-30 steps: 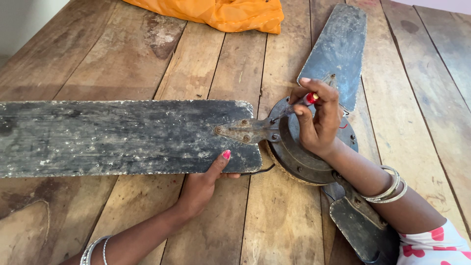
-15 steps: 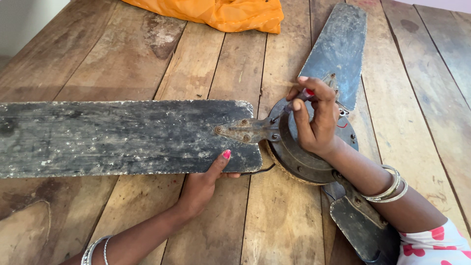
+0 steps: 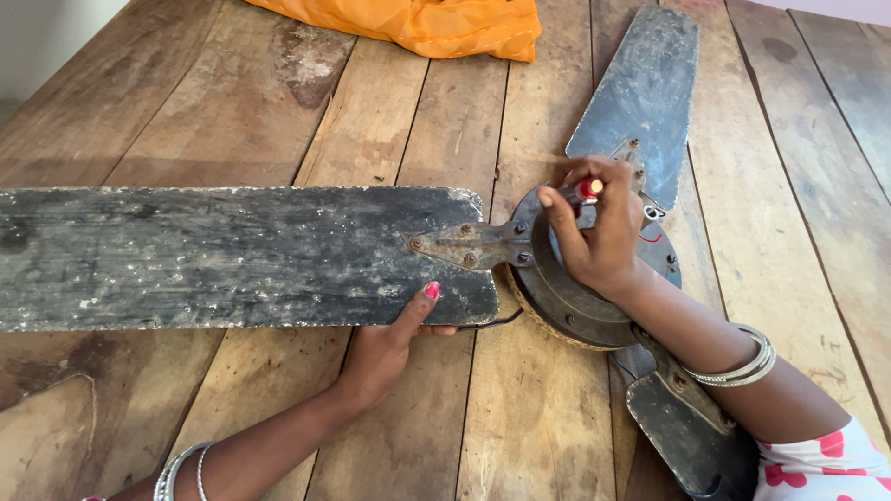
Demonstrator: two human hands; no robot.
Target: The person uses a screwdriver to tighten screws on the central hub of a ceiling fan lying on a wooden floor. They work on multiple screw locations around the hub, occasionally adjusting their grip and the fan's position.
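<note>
Looking down through the head camera, I see my left hand (image 3: 385,348) gripping the near edge of the long, grimy grey metal fan blade (image 3: 232,255), thumb pressed on top, other fingers tucked beneath (I cannot tell how they sit). That blade lies flat across the brown wooden plank table (image 3: 278,121). My right hand (image 3: 599,232) hovers over the round dark metal fan hub (image 3: 580,301), fingers curled together, pinching a small red-handled tool (image 3: 588,188). An orange cloth (image 3: 418,23) lies at the far edge.
</note>
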